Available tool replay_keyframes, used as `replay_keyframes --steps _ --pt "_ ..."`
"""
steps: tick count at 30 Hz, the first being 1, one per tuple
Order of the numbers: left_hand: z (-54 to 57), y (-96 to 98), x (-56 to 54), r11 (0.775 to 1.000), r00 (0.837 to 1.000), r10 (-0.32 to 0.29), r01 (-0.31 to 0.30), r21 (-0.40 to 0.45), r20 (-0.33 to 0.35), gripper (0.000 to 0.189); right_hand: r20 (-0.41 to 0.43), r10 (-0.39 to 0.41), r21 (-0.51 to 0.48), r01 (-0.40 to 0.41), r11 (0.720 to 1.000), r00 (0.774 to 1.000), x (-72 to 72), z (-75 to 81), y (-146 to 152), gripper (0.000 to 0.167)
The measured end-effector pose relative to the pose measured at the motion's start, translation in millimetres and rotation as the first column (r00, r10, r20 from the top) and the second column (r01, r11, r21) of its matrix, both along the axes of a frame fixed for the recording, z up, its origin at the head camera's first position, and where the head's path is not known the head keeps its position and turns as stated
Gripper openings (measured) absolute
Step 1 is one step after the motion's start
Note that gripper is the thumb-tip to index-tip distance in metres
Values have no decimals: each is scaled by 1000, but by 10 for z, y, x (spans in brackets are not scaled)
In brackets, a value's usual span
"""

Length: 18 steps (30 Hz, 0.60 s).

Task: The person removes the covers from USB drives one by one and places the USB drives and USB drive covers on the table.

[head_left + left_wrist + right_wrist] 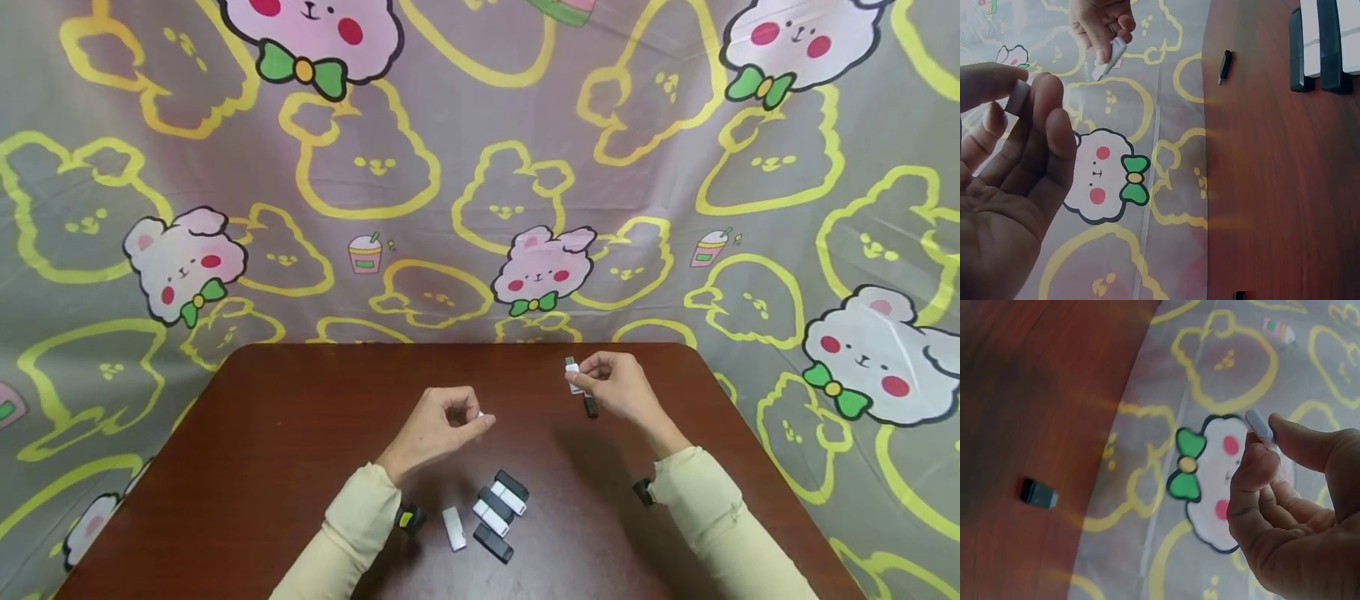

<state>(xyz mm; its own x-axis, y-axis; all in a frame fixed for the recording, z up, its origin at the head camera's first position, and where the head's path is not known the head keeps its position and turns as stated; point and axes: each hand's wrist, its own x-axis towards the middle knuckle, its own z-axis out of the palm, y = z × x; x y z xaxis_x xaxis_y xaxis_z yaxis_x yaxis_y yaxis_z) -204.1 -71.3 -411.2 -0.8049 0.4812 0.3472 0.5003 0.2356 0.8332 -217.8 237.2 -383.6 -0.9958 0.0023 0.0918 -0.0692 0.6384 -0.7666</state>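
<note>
In the head view my right hand pinches a white USB flash drive between thumb and fingers, its metal plug bare and pointing away. My left hand is raised over the table's middle, pinching a small white cap between thumb and finger; most of that cap is hidden in the head view. The two hands are apart. Below the right hand a black USB flash drive lies on the table, and the right wrist view shows a light tip on this black drive.
Nearer the front of the brown table lie several black and white flash drives side by side. Left of them sits a single white drive, and a black one lies in front. A patterned curtain hangs behind the table.
</note>
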Motion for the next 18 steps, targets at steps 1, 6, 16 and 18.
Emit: replay_keyframes --steps 1,6,16,18 --pt "2 0 2 1000 1000 1 -1 -10 7 32 12 -11 0 11 1000 1000 -18 -12 25 26" --pt "-20 13 30 998 997 21 -17 -61 71 31 59 -51 -9 52 999 997 -105 -136 109 27" --pt "-4 24 34 992 994 -36 47 -113 101 28 158 -87 32 83 996 984 -280 -351 198 22" --pt "2 23 30 991 992 -51 65 -118 112 27 169 -92 46 85 995 981 -317 -388 202 21"
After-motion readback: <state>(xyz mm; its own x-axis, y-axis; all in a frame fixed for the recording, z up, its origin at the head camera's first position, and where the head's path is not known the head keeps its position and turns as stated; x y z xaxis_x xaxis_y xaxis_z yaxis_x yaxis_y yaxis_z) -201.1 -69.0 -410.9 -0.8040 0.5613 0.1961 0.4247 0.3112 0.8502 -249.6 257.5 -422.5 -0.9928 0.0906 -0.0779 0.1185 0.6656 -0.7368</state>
